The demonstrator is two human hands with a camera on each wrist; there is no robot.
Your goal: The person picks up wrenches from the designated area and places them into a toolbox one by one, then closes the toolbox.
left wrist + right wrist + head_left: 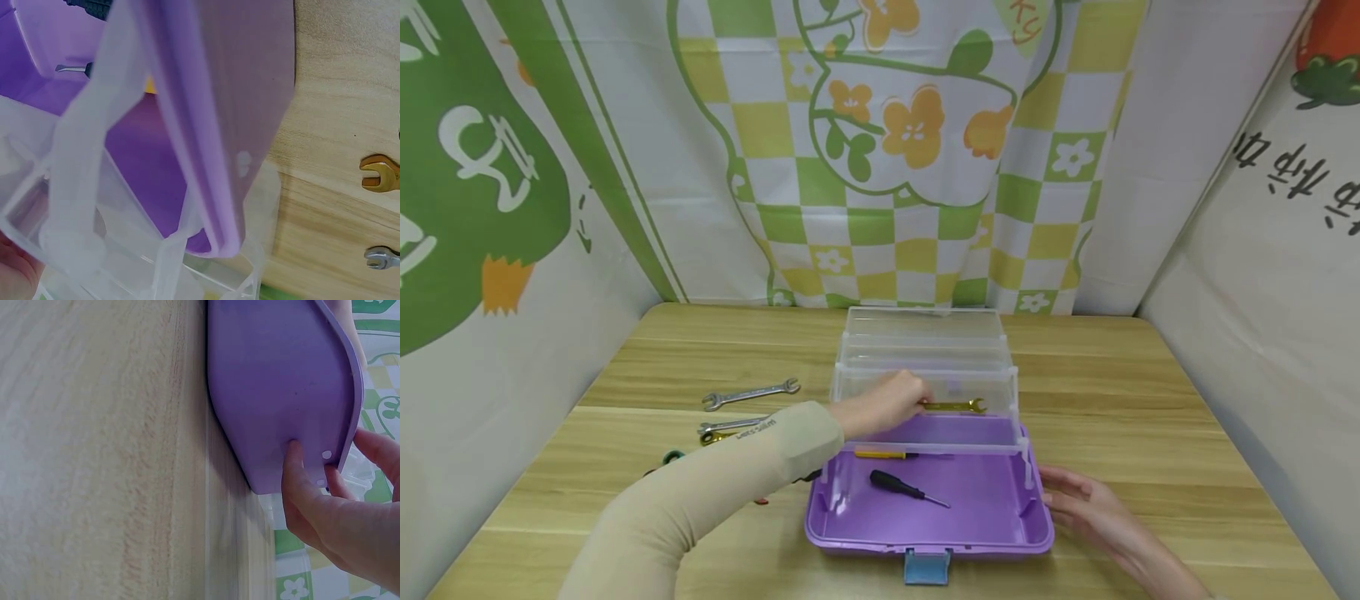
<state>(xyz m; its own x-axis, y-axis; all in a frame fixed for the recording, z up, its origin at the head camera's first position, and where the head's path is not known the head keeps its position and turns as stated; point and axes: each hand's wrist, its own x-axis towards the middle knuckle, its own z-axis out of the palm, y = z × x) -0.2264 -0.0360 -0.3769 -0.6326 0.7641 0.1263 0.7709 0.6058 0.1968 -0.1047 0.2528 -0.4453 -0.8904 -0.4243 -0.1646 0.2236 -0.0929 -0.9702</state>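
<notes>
At a wooden table point(1150, 392) walled in by printed cloth hangings point(917, 150), I work over a purple toolbox point(985, 533) whose clear tiered trays point(925, 350) stand folded up and back behind the open base. My left hand point(887, 402), sleeved in beige, reaches into the lower clear tray and curls around the handle end of a gold-coloured open-end wrench point(958, 406), which lies across that tray with its jaw end pointing to my right. My right hand point(1078, 500) rests against the toolbox's right outer wall near the front corner; the right wrist view shows the fingers lying loosely straight on the purple plastic, with the thumb point(297, 469) pressed flat to the wall, gripping nothing. In the purple base lie a black-handled screwdriver point(904, 487) and, nearer the back, a yellow-handled screwdriver point(883, 454), the two apart from each other. A blue latch point(927, 567) hangs at the front edge of the base. To the left of the toolbox, on the table, a silver open-end wrench point(751, 393) lies alone, and nearer me a second silver wrench point(730, 426) sits just beside a gold one point(718, 437), partly hidden by my sleeve.
</notes>
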